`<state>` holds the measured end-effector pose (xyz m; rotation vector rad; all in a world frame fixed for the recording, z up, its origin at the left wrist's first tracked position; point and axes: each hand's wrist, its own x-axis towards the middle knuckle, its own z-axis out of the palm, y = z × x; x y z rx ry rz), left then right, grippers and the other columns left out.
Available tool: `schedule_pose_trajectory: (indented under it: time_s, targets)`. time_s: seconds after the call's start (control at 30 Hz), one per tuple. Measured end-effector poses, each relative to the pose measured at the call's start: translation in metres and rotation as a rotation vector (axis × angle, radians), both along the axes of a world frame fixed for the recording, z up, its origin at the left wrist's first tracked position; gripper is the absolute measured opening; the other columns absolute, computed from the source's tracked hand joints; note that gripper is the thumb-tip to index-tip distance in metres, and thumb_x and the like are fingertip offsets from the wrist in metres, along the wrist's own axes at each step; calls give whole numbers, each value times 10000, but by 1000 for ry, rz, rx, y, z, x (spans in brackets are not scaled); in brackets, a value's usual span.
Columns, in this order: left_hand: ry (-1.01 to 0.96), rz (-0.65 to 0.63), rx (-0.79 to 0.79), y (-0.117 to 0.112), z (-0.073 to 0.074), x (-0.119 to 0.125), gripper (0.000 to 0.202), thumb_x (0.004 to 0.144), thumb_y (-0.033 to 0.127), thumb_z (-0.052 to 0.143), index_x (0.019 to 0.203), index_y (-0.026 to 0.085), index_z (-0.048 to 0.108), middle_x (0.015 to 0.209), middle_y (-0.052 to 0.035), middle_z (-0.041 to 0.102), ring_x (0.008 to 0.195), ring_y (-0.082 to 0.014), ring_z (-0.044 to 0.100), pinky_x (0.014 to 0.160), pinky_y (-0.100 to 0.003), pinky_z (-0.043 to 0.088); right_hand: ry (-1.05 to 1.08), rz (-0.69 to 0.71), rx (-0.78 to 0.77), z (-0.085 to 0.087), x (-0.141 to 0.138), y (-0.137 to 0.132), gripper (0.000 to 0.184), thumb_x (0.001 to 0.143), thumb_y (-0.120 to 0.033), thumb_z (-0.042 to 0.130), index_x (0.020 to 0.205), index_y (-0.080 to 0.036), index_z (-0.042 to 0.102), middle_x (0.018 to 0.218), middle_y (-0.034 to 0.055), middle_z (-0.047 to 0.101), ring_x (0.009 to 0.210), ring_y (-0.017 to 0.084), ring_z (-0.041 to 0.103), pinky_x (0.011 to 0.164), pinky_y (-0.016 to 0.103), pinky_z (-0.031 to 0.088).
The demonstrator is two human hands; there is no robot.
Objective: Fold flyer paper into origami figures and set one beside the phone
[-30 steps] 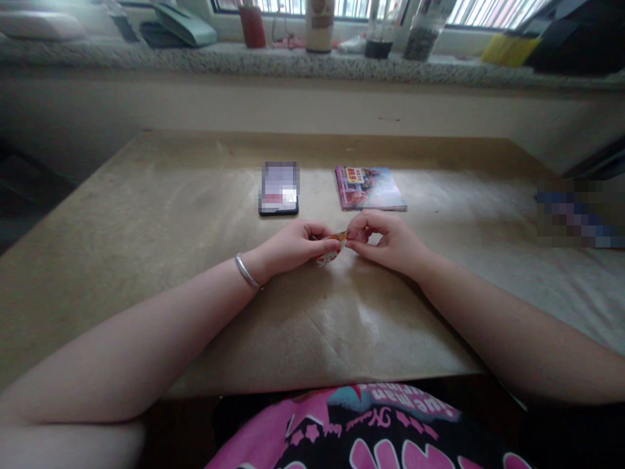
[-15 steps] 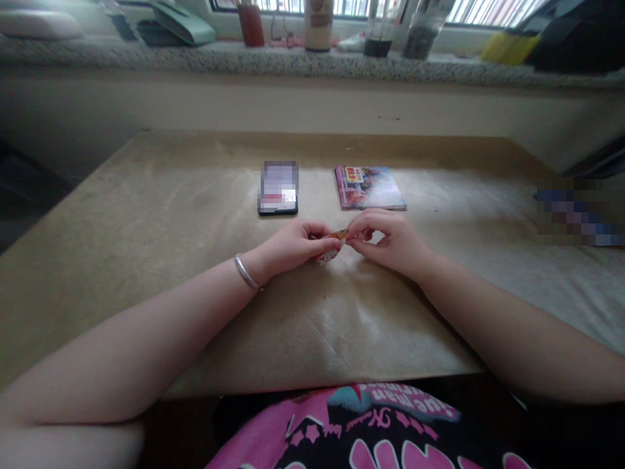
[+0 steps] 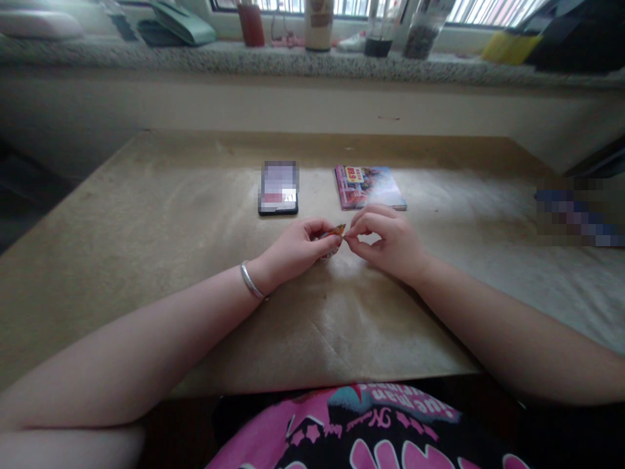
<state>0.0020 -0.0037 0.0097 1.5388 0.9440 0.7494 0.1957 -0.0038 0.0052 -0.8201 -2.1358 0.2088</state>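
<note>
Between my two hands is a small, shiny orange, red and white wrapper (image 3: 336, 230); what is inside it cannot be made out. My left hand (image 3: 305, 247), with a silver bangle at the wrist, is closed around it, thumb on top. At the wrapper's right corner, the thumb and forefinger of my right hand (image 3: 385, 238) pinch its edge. Just beyond my hands lie a phone (image 3: 279, 189), its screen blurred out, and a flat, colourful booklet or packet (image 3: 371, 187) with a yellow price label.
A tan cover lies over the table (image 3: 170, 215). At the right edge is a blurred blue-and-pink item (image 3: 579, 215). On the speckled stone sill (image 3: 273, 65) stand a red container (image 3: 250, 25), a beige bottle (image 3: 319, 26), glass jars and a green case (image 3: 180, 23).
My right hand has shifted slightly and its fingertips pinch nearer the wrapper's corner. My left hand has turned a little, and more of the wrapper's orange side shows. The phone and booklet have stayed put.
</note>
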Motion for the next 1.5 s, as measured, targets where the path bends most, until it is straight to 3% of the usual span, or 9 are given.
schedule_pose_trajectory:
  time_s: [0.23, 0.5, 1.1, 1.3, 1.5]
  targets:
    - [-42, 56, 11, -1, 2, -1, 238, 763, 349, 666, 773, 123, 591, 659, 22, 567, 569, -60, 475, 553, -190, 391, -41, 7, 59, 0, 2, -1, 62, 813, -187, 621, 795, -246, 630, 844, 35, 689, 807, 184, 615, 768, 363, 480]
    - [6, 53, 27, -1, 2, 0, 243, 764, 357, 657, 777, 120, 607, 678, 13, 574, 583, -68, 482, 552, -192, 388, -14, -72, -43, -2, -2, -1, 70, 783, -163, 617, 769, -232, 608, 767, 23, 640, 718, 161, 561, 673, 319, 460]
    - [-13, 91, 44, -2, 4, 1, 256, 764, 372, 668, 737, 132, 582, 631, 29, 544, 536, -57, 440, 510, -187, 348, -10, -36, -70, -4, -6, -1, 111, 770, -154, 624, 717, -224, 557, 732, 17, 622, 704, 158, 542, 654, 313, 442]
    - [-28, 86, 37, -1, 4, 1, 255, 767, 371, 660, 748, 128, 581, 632, 32, 530, 536, -55, 431, 504, -182, 338, 21, -71, -153, -1, -7, -3, 117, 755, -178, 636, 697, -215, 541, 702, 4, 583, 659, 136, 512, 587, 276, 425]
    - [6, 81, 71, -1, 1, 1, 238, 788, 366, 629, 771, 132, 587, 625, 38, 520, 539, -61, 432, 511, -187, 334, 79, -102, -347, -4, -11, -4, 110, 788, -270, 631, 721, -191, 594, 687, 2, 590, 624, 123, 520, 569, 268, 426]
